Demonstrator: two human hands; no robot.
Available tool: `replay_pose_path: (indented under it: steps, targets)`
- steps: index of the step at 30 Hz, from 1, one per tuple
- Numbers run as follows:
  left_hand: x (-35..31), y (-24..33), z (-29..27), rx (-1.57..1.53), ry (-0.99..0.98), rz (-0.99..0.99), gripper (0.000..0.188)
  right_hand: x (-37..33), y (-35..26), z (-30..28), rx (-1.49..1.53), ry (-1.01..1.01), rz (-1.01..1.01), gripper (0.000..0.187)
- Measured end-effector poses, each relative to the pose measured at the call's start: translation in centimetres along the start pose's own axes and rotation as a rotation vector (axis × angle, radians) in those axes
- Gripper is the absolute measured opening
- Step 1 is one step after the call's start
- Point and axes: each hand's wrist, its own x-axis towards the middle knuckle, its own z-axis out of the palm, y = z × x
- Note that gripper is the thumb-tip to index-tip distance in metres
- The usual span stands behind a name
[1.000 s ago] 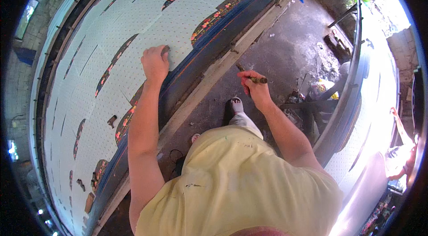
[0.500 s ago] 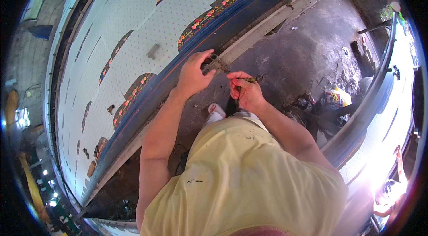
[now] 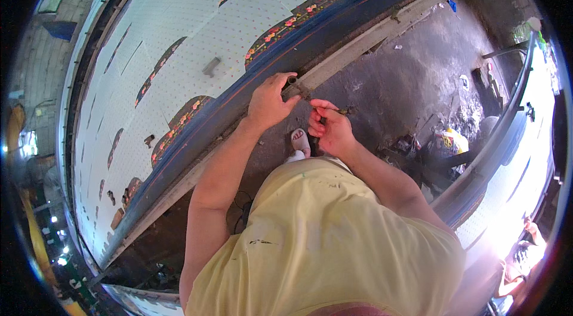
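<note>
A long printing table carries white dotted fabric (image 3: 197, 35) with floral arch motifs, edged by a dark blue band and a pale metal rail (image 3: 370, 32). My left hand (image 3: 270, 101) rests on that rail, fingers curled around a small tube-like fitting (image 3: 292, 80) on the edge. My right hand (image 3: 330, 128) hovers just right of it, pinching a thin dark tool (image 3: 340, 112) between thumb and fingers. The two hands are almost touching above the rail. My yellow shirt fills the lower middle, and one sandalled foot (image 3: 300, 141) shows below the hands.
A dirty concrete aisle (image 3: 418, 83) runs between this table and a second fabric-covered table (image 3: 525, 137) at right. Clutter and a yellow container (image 3: 447, 140) lie on the floor near that table. Another person's arm (image 3: 525, 256) shows at lower right.
My left hand came off the white fabric and down onto the table's rail edge. My right hand with the thin tool closed in beside it. The view shifted along the table.
</note>
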Motion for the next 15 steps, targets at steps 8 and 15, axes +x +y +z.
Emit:
replay_pose_path:
  steps: [8,15]
  targets:
    - [0.0,-0.3,0.1,0.0,0.002,0.032,0.062,-0.2,-0.7,1.1,0.051,0.082,0.036,0.021]
    - [0.1,-0.6,0.1,-0.028,0.009,0.065,0.064,-0.2,-0.2,0.5,0.358,-0.02,0.112,0.019]
